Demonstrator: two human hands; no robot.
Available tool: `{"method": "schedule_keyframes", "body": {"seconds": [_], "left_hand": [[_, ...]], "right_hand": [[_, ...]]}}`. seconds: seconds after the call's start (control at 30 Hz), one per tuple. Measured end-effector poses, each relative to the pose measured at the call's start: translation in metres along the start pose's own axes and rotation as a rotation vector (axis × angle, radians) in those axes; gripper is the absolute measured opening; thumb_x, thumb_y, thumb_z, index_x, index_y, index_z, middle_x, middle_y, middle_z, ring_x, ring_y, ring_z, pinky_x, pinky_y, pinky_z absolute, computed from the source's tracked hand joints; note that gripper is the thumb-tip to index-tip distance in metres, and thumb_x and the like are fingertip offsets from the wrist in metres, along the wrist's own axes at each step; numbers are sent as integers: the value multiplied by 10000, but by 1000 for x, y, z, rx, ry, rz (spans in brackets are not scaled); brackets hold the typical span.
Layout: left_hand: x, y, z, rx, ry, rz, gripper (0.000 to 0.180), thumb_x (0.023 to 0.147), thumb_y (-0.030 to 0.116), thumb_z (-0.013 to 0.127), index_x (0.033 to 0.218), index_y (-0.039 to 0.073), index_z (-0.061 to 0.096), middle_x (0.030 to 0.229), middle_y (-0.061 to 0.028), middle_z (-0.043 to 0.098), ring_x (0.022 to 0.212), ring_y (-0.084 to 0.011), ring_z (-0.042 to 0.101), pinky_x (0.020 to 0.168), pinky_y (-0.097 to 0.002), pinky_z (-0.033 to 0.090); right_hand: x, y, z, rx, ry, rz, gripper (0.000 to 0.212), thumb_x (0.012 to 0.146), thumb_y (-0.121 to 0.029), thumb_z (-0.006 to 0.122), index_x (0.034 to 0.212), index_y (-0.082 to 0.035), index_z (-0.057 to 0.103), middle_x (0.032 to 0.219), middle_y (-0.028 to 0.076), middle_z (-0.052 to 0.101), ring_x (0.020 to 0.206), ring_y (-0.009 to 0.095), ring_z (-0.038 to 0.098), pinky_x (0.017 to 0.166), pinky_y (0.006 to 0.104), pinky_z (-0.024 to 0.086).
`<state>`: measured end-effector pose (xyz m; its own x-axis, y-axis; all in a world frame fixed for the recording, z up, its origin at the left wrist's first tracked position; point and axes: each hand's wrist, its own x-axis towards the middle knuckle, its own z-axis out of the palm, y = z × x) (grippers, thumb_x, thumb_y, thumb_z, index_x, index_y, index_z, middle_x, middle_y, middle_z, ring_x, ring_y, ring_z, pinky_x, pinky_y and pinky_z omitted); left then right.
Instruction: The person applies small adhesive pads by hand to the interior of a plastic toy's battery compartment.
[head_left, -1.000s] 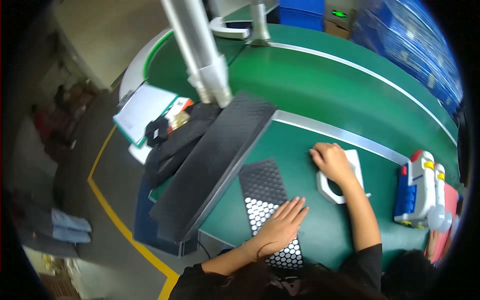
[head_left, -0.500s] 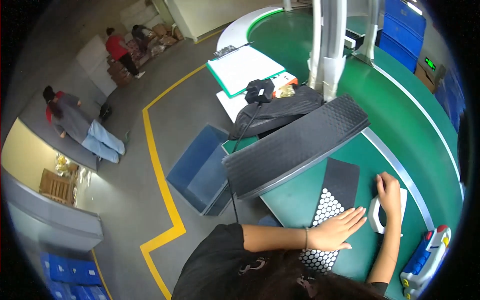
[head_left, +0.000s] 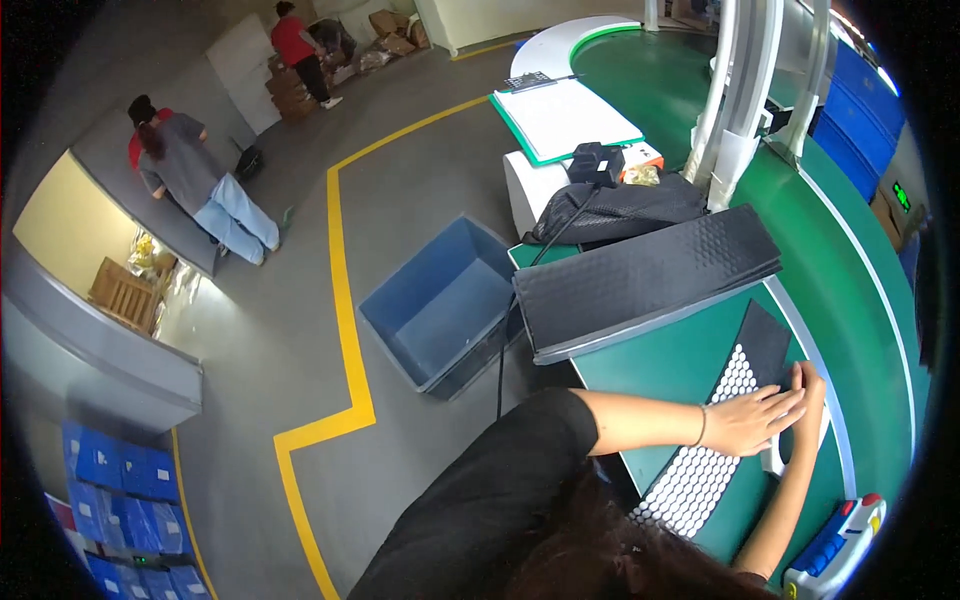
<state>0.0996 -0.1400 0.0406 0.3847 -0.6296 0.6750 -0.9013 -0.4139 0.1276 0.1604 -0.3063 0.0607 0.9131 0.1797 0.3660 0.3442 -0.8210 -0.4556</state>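
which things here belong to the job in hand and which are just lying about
In use:
left hand, over the black strip with white dots
right hand, over the white ring, mostly hidden
probably the black mats

Lying about, seemingly:
clipboard
black pouch
blue crate

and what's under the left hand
The left hand lies over the dark strip; its white dots show above and below the hand, but the patch directly beneath is covered.
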Motion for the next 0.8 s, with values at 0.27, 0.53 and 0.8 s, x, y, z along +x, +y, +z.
{"method": "schedule_keyframes", "body": {"seconds": [0.27,0.53,0.8], "left_hand": [[47,-34,10,147,158,168,469,766,311,532,1083,-28,469,1052,-167,498,979,-286,462,898,-408,314],[123,-28,85,-430,544,-738,262,817,89,420,1050,-31,422,1000,-207,464,981,-343,459,853,-406,355],[109,-54,120,-416,369,-697,66,730,74,497,739,11,511,860,-153,527,881,-298,511,770,-383,383]], "right_hand": [[10,35,3,148,-17,-133,147,846,-136,498,820,6,524,695,128,575,626,221,530,577,335,423],[10,108,14,-37,223,-114,351,874,-146,471,1188,-7,399,1133,213,509,1007,324,526,835,361,417],[7,78,-2,140,234,185,247,890,-60,396,1129,-45,455,759,146,569,618,183,518,563,320,422]]}}
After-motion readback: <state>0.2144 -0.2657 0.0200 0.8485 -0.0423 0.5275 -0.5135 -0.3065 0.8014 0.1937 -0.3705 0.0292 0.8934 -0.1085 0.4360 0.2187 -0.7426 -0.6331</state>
